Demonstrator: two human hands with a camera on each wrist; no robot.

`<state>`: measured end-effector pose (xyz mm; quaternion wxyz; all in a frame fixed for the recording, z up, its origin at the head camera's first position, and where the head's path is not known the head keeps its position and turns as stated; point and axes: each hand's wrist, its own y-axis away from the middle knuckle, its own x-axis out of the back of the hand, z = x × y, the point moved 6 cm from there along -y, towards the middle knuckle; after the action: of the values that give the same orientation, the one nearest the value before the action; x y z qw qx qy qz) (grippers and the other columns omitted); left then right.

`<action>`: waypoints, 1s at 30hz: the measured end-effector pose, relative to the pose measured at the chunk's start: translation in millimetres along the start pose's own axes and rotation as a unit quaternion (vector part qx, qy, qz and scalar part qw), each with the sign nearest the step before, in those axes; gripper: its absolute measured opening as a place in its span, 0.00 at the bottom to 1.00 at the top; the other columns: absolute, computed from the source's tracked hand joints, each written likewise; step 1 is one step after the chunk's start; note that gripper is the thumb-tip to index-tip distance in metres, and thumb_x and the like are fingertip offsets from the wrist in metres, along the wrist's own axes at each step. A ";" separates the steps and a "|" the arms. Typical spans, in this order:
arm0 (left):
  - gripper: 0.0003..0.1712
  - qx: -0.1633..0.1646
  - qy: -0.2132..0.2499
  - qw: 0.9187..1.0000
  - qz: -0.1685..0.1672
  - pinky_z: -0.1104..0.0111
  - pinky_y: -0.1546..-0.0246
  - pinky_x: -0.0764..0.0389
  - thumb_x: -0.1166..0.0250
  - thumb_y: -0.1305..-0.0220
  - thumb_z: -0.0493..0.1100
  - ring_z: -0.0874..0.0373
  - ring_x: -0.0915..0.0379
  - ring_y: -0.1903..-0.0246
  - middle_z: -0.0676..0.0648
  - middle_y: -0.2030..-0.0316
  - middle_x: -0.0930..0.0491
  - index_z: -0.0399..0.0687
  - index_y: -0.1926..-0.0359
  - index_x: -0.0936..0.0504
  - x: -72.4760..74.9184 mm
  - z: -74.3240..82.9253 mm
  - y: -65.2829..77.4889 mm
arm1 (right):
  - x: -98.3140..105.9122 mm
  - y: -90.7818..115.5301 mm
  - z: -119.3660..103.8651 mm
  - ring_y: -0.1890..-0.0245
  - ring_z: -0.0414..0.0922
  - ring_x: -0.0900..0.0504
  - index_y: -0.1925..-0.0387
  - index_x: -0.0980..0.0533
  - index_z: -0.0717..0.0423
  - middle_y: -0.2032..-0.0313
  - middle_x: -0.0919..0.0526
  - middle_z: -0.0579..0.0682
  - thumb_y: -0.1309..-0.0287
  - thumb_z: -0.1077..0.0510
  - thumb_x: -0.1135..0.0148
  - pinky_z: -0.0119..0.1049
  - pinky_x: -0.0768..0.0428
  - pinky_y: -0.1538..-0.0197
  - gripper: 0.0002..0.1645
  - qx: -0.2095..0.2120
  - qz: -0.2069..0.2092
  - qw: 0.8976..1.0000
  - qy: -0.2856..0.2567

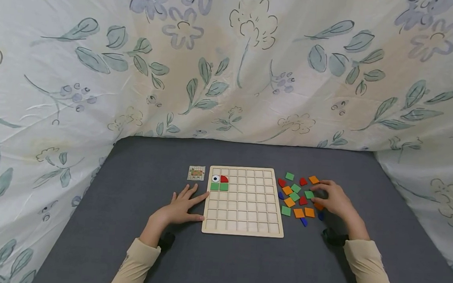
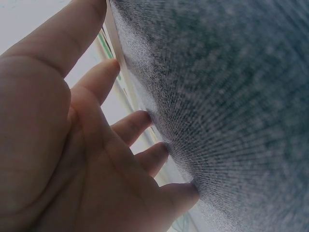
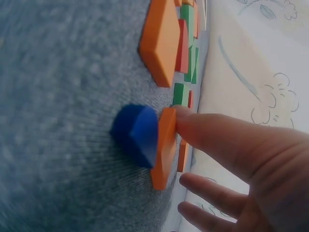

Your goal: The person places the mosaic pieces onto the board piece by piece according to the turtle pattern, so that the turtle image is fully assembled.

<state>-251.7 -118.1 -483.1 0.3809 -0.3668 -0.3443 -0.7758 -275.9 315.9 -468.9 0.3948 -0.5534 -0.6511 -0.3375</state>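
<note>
My left hand (image 1: 179, 208) lies with fingers spread at the left edge of a wooden grid board (image 1: 244, 234), its thumb and index fingertips right at the rim. In the board's upper-left cells sit a white tile with an eye (image 1: 215, 178), a red rounded piece (image 1: 224, 179) and two green square tiles (image 1: 223, 187). My right hand (image 1: 335, 201) is over the loose tiles, thumb and index fingertips apart around the edge of a green tile (image 1: 309, 194). Below its thumb are an orange tile (image 3: 165, 145) and a blue piece (image 3: 136, 135).
Several loose orange, green, red and blue pieces lie right of the board, among them an orange square (image 1: 298, 213) and a red piece (image 1: 282, 183). A small picture card (image 1: 196, 173) lies left of the board. A floral curtain (image 1: 254, 74) hangs behind the grey tabletop (image 1: 238, 267).
</note>
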 end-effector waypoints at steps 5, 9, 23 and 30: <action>0.43 0.000 -0.001 1.000 0.001 0.35 0.38 0.65 0.37 0.44 0.59 0.38 0.72 0.30 0.39 0.28 0.58 0.62 0.30 0.43 0.0 0.3 0.0 | -0.6 -0.4 3.5 0.44 0.72 0.40 0.56 0.21 0.60 0.42 0.37 0.72 0.47 0.56 0.34 0.69 0.39 0.48 0.17 -0.006 0.004 1.000 0.004; 0.43 0.001 -0.004 1.000 0.000 0.35 0.38 0.66 0.37 0.44 0.60 0.38 0.72 0.30 0.39 0.28 0.58 0.62 0.30 0.43 -0.3 -0.1 -0.9 | -0.1 0.2 5.2 0.44 0.72 0.41 0.58 0.20 0.59 0.42 0.37 0.71 0.48 0.54 0.33 0.70 0.39 0.49 0.17 -0.009 0.008 1.000 0.006; 0.42 0.003 -0.003 1.000 0.002 0.35 0.38 0.66 0.36 0.44 0.59 0.38 0.72 0.30 0.39 0.28 0.58 0.62 0.30 0.43 0.8 0.3 1.2 | 6.0 -2.5 -12.3 0.43 0.71 0.40 0.57 0.20 0.59 0.41 0.37 0.70 0.47 0.52 0.34 0.70 0.39 0.48 0.19 -0.013 0.015 1.000 0.017; 0.42 0.006 -0.004 1.000 0.001 0.36 0.38 0.66 0.37 0.44 0.59 0.38 0.72 0.30 0.40 0.28 0.58 0.62 0.30 0.43 -0.3 -0.9 0.6 | -0.4 -11.0 -29.5 0.43 0.69 0.39 0.58 0.20 0.59 0.41 0.36 0.68 0.46 0.49 0.34 0.68 0.37 0.48 0.20 -0.013 0.020 0.999 0.022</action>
<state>-251.3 -119.1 -483.7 0.3825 -0.3675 -0.3501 -0.7720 -282.6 288.1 -455.7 0.4089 -0.5640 -0.6265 -0.3497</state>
